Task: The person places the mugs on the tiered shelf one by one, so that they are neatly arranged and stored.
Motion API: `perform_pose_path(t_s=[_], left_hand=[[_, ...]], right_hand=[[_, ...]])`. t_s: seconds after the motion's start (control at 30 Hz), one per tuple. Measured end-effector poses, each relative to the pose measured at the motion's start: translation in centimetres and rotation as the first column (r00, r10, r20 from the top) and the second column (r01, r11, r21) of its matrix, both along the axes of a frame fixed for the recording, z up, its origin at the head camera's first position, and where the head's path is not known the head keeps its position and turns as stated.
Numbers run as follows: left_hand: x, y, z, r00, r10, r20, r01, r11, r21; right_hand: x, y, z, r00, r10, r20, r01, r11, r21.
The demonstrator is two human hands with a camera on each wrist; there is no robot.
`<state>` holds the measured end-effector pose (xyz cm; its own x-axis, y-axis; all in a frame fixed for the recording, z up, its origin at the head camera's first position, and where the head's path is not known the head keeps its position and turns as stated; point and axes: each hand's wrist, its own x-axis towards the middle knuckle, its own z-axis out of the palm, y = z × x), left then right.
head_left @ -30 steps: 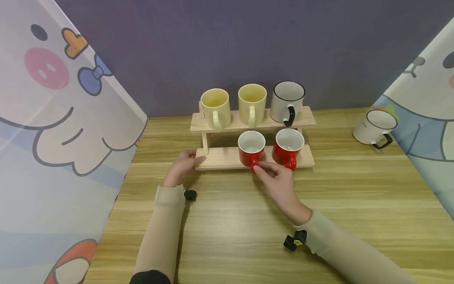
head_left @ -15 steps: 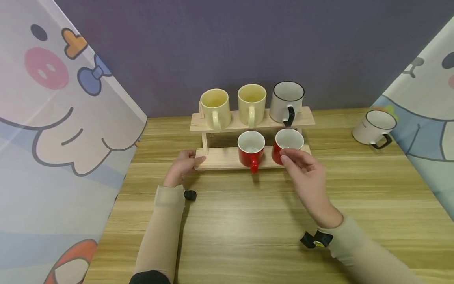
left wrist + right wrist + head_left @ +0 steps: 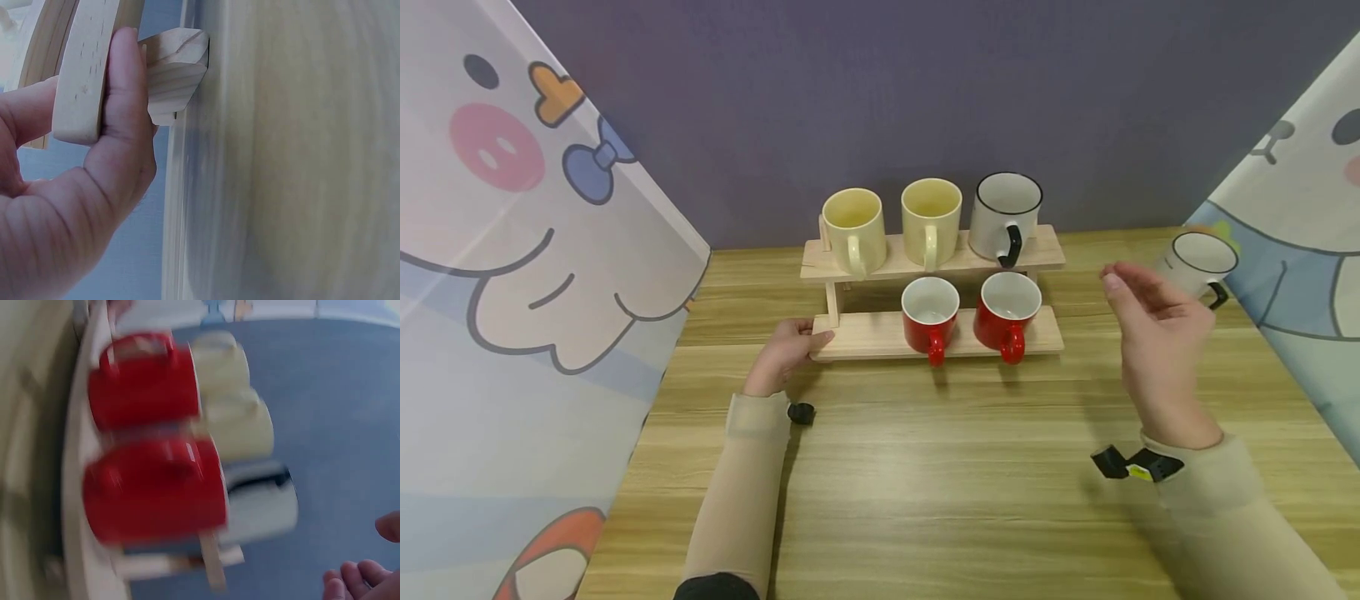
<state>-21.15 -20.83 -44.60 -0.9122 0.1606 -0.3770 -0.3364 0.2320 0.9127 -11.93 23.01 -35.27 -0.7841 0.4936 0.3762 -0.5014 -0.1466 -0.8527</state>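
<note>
A two-tier wooden rack stands against the back wall. My left hand grips the left end of its lower board; in the left wrist view the thumb and fingers clasp the board from both sides. Two red mugs sit on that board, handles toward me. My right hand is raised over the table to the right of the rack, fingers loosely bent and holding nothing. It partly covers a white mug with a black handle, which stands on the table behind it.
On the upper tier are two yellow mugs and a white mug with black rim and handle. A dark grey wall closes the back. Cartoon-printed panels flank the wooden table.
My right hand has let go of the left red mug's handle, passed in front of the other red mug and moved right toward the lone white mug. The left hand has stayed in place.
</note>
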Motion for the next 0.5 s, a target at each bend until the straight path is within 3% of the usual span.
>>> perform_pose_path(t_s=[0.1, 0.27, 0.4, 0.5], left_hand=[[0.0, 0.0, 0.0, 1.0, -0.001, 0.003, 0.001, 1.0, 0.0], [0.0, -0.1, 0.0, 1.0, 0.0, 0.008, 0.0, 1.0, 0.004], [0.0, -0.2, 0.0, 1.0, -0.002, 0.011, 0.002, 1.0, 0.003], [0.0, -0.1, 0.0, 1.0, -0.003, 0.007, 0.003, 1.0, 0.001]], right_hand=[[-0.5, 2.1, 0.4, 0.999, -0.045, 0.007, 0.045, 0.998, -0.05], [-1.7, 6.2, 0.3, 0.979, -0.159, 0.126, 0.163, 0.987, -0.016], [-2.9, 10.0, -0.3, 0.929, -0.268, 0.257, 0.269, 0.963, 0.031], [-3.3, 12.7, -0.8, 0.875, -0.331, 0.355, 0.333, 0.941, 0.057]])
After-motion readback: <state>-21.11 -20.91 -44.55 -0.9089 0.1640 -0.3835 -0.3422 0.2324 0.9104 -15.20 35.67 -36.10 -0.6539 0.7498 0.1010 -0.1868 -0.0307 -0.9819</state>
